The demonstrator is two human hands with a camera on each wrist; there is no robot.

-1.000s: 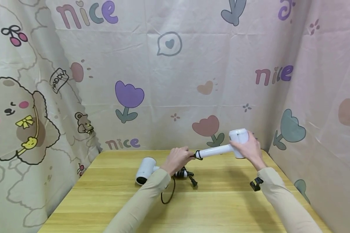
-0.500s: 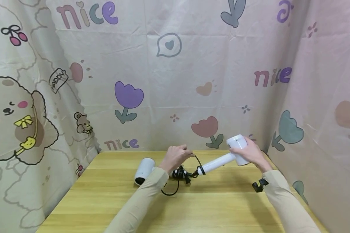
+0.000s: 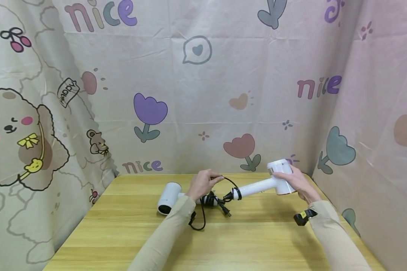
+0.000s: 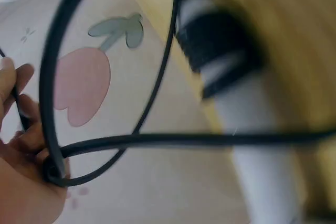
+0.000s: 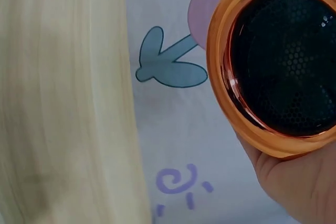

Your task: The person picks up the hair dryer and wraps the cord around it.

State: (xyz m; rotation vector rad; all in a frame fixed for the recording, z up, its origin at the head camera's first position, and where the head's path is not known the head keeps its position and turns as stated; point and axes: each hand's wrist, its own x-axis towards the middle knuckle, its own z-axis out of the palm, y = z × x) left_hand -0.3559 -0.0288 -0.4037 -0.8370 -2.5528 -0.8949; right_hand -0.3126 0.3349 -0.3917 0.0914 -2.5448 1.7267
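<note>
The cord [image 3: 232, 181] is pinched by the left hand [image 3: 202, 184], toward whose fingers [image 3: 217, 179] the hair dryer [image 3: 262, 185] gripped by the right hand [image 3: 296, 181] is pointed handle-first.

Soft, even light casts faint shadows on the table [image 3: 244, 244], while the left wrist view (dimmer) blurs the handle [image 4: 265, 177].

2 hair dryers [image 3: 169, 196] [image 3: 262, 186], 2 hands [image 3: 202, 183] [image 3: 298, 183], seemingly 2 cords [image 3: 208, 201] [image 3: 228, 197].

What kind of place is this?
Maybe a little indoor booth: cartoon-print cloth hangs behind and beside a wooden table, and the right hand holds a hair dryer.
</note>
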